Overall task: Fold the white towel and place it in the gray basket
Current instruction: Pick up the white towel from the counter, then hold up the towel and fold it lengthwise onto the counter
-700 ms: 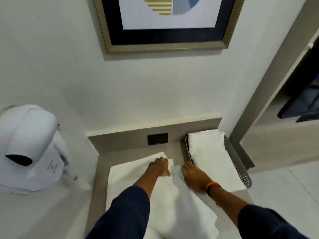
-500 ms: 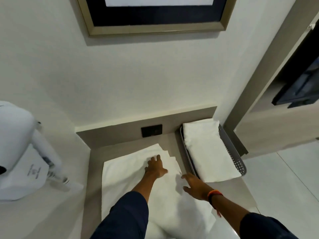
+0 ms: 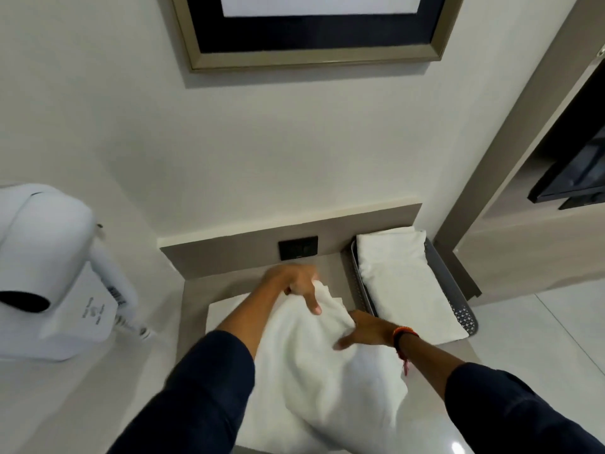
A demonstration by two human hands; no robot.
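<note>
While the white towel [image 3: 324, 365] lies bunched on the grey surface [image 3: 196, 299], its far edge is raised off that surface in the left hand [image 3: 294, 283], which is closed on the cloth with the fabric gathered under the palm and one finger pointing down over the fold. The lifted part drapes down and toward the person, covering the middle of the towel; a flat corner of it shows on the surface just left of the left forearm. The right hand [image 3: 366, 330] sits at the towel's right edge, lower than the left, fingers pressed into the cloth and curled around it; I cannot tell how firmly it grips. A band with a red thread [image 3: 404, 337] circles the right wrist, and both arms wear dark blue sleeves [image 3: 209, 388].

The gray basket [image 3: 448, 283] stands on the same surface just right of the towel and of the right hand, against the back ledge. It already holds a folded white towel [image 3: 402, 280], whose near end hangs over the basket's front rim. A dark socket plate [image 3: 298, 248] is set in the ledge beyond the left hand. A white wall-mounted hair dryer [image 3: 49, 270] hangs at the left, and a framed picture [image 3: 314, 31] is on the wall above.
</note>
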